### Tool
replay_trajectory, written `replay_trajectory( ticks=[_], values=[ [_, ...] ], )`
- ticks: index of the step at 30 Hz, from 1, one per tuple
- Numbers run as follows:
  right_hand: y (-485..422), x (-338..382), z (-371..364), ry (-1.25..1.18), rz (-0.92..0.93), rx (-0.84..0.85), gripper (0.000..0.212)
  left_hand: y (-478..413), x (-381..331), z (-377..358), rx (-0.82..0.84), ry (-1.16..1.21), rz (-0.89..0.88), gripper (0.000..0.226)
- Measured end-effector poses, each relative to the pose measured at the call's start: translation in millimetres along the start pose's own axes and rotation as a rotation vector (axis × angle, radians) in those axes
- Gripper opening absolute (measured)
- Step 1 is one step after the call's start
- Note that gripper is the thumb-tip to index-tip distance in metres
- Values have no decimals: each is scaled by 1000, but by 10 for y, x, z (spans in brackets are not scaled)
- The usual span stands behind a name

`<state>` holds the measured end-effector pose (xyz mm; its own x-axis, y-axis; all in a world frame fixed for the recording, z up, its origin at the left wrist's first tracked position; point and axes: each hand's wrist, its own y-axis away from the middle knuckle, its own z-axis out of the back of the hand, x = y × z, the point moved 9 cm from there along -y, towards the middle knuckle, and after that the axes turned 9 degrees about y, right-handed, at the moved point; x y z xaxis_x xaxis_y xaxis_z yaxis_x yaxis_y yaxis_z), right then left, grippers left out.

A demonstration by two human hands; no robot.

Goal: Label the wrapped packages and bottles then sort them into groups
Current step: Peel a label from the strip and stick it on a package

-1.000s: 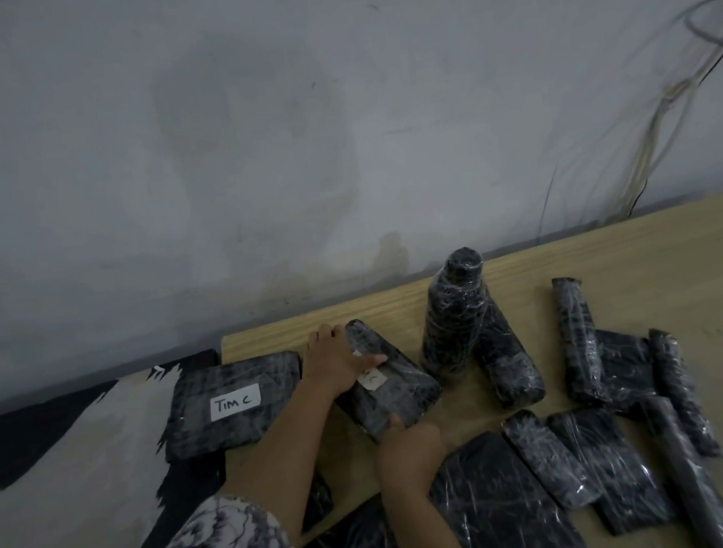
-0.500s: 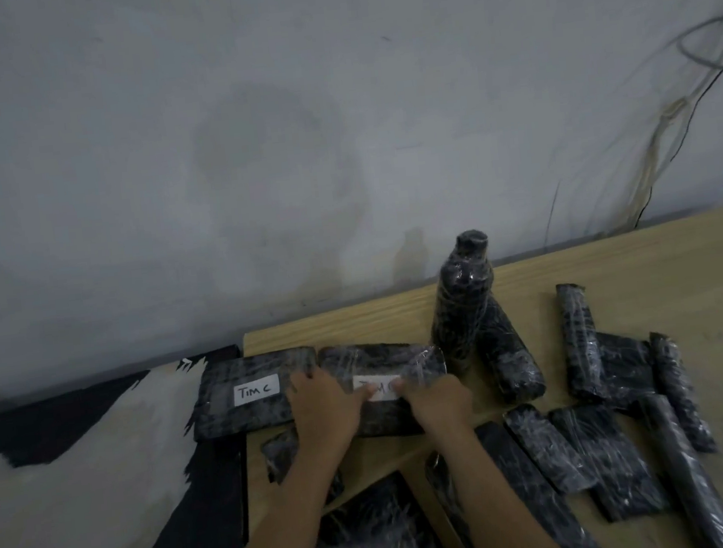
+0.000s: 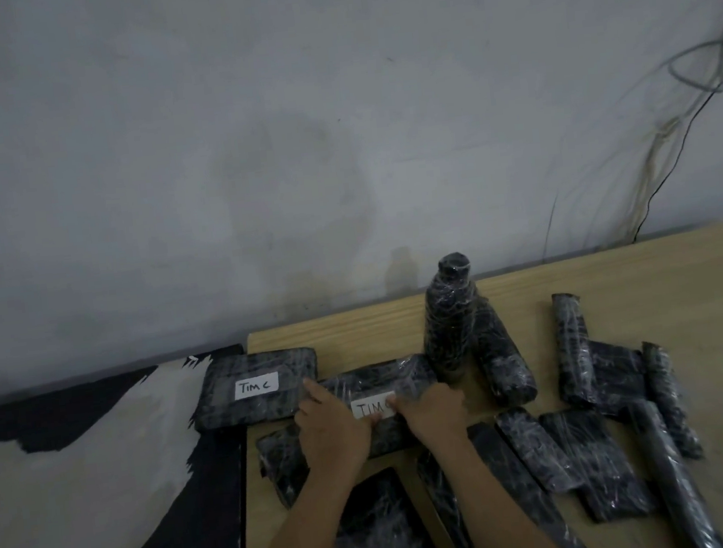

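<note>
1. Pressing down on one wrapped package (image 3: 379, 374) with both hands is where we're at. It lies flat on the tabletop (image 3: 618, 273), near the left edge and just in front of the standing bottle.
2. Our left hand (image 3: 332, 433) rests on the package's left half with the fingers stretched out over the wrap, so it's open and not curled round anything.
3. Our right hand (image 3: 432, 409) sits on the right half. The fingertips are down on the right end of the white label (image 3: 371, 408), also pushing rather than gripping.
4. That label reads "TIM", and the next letter is half hidden by our fingers.
5. Just to the left there's a second flat package (image 3: 258, 409). Its own label (image 3: 257, 385) reads "TIM C", and it hangs partly off the tabletop onto a black-and-white surface (image 3: 80, 459).
6. One wrapped bottle (image 3: 450, 331) stands upright right behind our package, touching its far right corner. Another wrapped bottle (image 3: 501, 366) lies beside it.
7. Further right there's a loose bunch of wrapped rolls and flat packs (image 3: 602, 378), some overlapping.
8. A big flat wrapped pack (image 3: 378, 531) lies between our forearms, and a smaller one (image 3: 281, 465) pokes out under the left wrist.
9. Cables (image 3: 686, 74) hang down the grey wall at the right.
</note>
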<state>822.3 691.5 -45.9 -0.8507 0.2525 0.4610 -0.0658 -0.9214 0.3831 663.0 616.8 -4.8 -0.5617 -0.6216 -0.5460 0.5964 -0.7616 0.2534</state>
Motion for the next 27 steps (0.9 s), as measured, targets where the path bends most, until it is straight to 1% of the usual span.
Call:
replay_trajectory(
  ticks=[2,3,6,8,10,12,14,16,17,20,22,24,25,27],
  values=[
    [-9,10,-24,2,12,2,80,15,8,-5,5,-88,-14,111],
    [-1,28,-44,1,21,16,76,19,24,-11,14,-116,-13,109],
    [-27,76,-144,-13,67,40,50,12,113,-31,7,-105,11,102],
    [-18,118,-222,-38,102,59,49,11,176,-33,-40,-104,43,95],
    [-9,144,-236,-5,132,14,53,22,199,-23,-111,-174,53,91],
    [-10,139,-191,85,130,-71,55,47,204,-9,-182,-267,28,86],
    [-5,161,-175,191,148,-103,45,63,228,-7,-243,-325,-14,78],
    [-25,163,-156,212,156,-111,39,44,268,-39,-274,-326,-44,69],
    [-20,179,-122,205,170,-113,38,19,298,-57,-271,-308,-34,65],
    [-33,193,-40,216,198,-141,38,-31,342,-132,-193,-296,21,57],
    [-25,192,-51,184,194,-125,36,-36,373,-131,-198,-300,54,55],
    [21,214,-91,157,194,-106,43,-20,356,-96,-220,-304,42,58],
    [52,222,-125,179,187,-91,55,-18,362,-109,-204,-314,42,64],
    [107,209,-195,317,161,-56,88,2,375,-139,-141,-310,77,83]
  ],
)
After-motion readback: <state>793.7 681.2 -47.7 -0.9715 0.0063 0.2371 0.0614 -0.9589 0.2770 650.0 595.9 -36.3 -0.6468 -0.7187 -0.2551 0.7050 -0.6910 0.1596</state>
